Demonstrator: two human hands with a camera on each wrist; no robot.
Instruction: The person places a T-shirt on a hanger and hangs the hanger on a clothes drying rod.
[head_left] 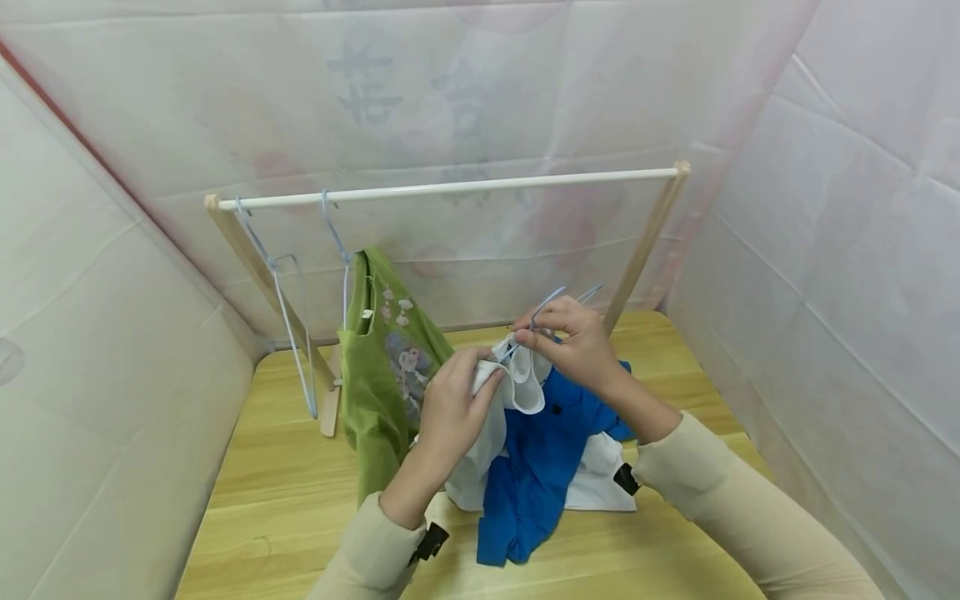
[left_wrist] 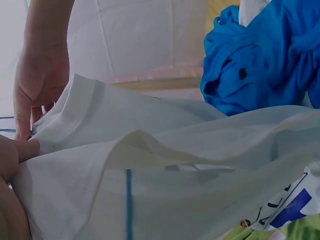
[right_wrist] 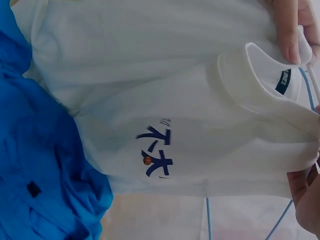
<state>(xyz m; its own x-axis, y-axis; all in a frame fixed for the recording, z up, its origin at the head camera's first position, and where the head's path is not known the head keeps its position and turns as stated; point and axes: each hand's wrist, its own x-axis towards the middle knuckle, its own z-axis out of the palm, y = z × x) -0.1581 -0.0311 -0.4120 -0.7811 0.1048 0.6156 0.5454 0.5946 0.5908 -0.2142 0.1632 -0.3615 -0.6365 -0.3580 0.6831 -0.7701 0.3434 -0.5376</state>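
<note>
My left hand [head_left: 452,407] pinches the neckline of a white T-shirt [right_wrist: 115,100] between thumb and fingers. With my right hand [head_left: 576,343] I grip a light blue hanger [head_left: 546,305] near its hook, close to the same neckline. Part of the hanger shows inside the collar; the rest is hidden by cloth. In the right wrist view, dark blue lettering [right_wrist: 161,159] runs across the shirt's chest. A blue garment [head_left: 542,458] lies crumpled under and beside the T-shirt on the table.
A rack with a white rail [head_left: 450,191] stands behind. On its left side hang a bare blue hanger [head_left: 285,312] and a green garment [head_left: 371,367] on another hanger. White cloth [head_left: 600,492] lies beneath the blue garment on the wooden table [head_left: 285,500]. Pale curtains surround it.
</note>
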